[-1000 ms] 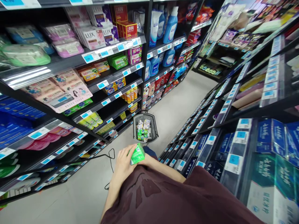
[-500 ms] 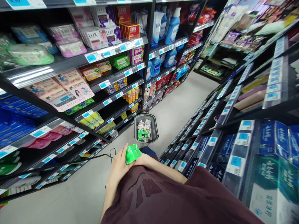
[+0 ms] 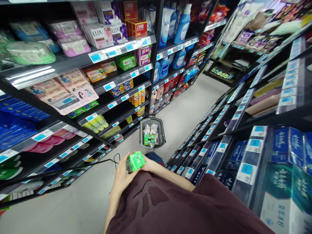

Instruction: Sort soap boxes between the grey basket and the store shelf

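Observation:
Between my two hands, close in front of my shirt, is a green plastic-wrapped soap pack (image 3: 136, 161) with a shiny wrapper. My left hand (image 3: 123, 172) grips its left side, fingers along the edge. My right hand (image 3: 148, 164) holds the pack from the right, its fingertips mostly hidden behind it. Beyond them on the floor stands a grey shopping basket (image 3: 159, 125) with several green and white packs (image 3: 151, 135) inside.
Shelves of soap (image 3: 99, 35) and blue bottles (image 3: 182, 24) line the left side. On the right, a rack of boxed toothpaste (image 3: 278, 185) runs close to my arm. A thin black cord (image 3: 97, 162) crosses at left. Grey floor (image 3: 185, 107) stretches down the aisle.
The green soap pack has turned in my hands, showing a different face, and has shifted slightly left. My left hand has moved with it. The basket stays in place.

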### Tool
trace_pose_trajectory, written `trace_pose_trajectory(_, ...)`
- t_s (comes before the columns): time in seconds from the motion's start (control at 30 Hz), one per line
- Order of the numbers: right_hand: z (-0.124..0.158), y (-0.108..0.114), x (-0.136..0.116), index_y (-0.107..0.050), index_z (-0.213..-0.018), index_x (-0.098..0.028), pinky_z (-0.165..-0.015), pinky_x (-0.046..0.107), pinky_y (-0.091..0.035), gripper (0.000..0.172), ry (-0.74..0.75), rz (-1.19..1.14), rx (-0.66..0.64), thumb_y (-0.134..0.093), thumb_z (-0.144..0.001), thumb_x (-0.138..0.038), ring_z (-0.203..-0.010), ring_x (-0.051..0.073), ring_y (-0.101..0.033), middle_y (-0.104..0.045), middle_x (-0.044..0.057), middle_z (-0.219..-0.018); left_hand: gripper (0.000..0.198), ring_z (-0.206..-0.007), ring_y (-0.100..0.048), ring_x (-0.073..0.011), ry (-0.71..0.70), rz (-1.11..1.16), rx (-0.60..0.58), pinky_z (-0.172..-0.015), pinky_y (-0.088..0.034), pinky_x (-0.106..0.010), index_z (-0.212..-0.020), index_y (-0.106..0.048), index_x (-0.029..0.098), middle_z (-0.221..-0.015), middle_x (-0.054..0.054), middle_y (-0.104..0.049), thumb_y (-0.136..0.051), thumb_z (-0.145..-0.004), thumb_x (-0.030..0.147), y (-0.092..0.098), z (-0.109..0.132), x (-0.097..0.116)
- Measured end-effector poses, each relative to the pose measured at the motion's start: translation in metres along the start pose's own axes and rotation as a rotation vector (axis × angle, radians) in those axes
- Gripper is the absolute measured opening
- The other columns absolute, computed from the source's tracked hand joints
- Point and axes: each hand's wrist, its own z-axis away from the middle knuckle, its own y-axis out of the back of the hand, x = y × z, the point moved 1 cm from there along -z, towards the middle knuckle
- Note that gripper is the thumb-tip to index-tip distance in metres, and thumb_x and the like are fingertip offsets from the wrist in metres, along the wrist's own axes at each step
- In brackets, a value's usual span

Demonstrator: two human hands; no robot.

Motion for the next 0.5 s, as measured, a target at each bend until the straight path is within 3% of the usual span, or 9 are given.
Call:
trace_pose_trajectory(0.13, -0.002, 0.0, 0.004, -0.066, -0.094, -0.023, -0.079, 0.037, -0.054, 0.041, -0.091, -0.057, 0.063, -0.062, -0.083, -0.063, -0.089, 0.026, -0.068, -0.071, 0.006, -0.082, 0.084, -0.131, -0.055, -0.0315, 0.011, 0.032, 0.034, -0.108, -0.049, -0.049, -0.153, -0.028, 0.027, -0.141, -0.013, -0.056, -0.075, -0.084, 0.039, 0.001, -0.004, 0.005)
trace_pose_trajectory(0.3, -0.007, 0.009, 0.009, -0.061, -0.081, -0.019, -0.061, 0.03, -0.051, 0.036, -0.178, -0.068, 0.192, -0.063, -0.081, -0.055, -0.064, 0.019, -0.061, -0.064, 0.003, -0.067, 0.08, -0.129, -0.056, -0.032, -0.012, 0.005, 0.131, -0.106, -0.05, -0.049, -0.149, -0.037, 0.024, -0.137, -0.014, -0.057, -0.077, -0.081, 0.037, -0.002, -0.004, -0.008)
trace_pose_trajectory(0.5, -0.003, 0.018, -0.011, -0.063, -0.077, -0.016, -0.052, 0.022, -0.039, 0.04, -0.119, 0.005, 0.235, -0.063, -0.078, -0.056, -0.054, 0.011, -0.048, -0.055, -0.002, -0.061, 0.063, -0.12, -0.06, -0.0327, 0.014, -0.022, 0.245, -0.101, -0.053, -0.05, -0.131, -0.053, 0.021, -0.126, -0.014, -0.063, -0.081, -0.077, 0.034, 0.003, 0.003, -0.031)
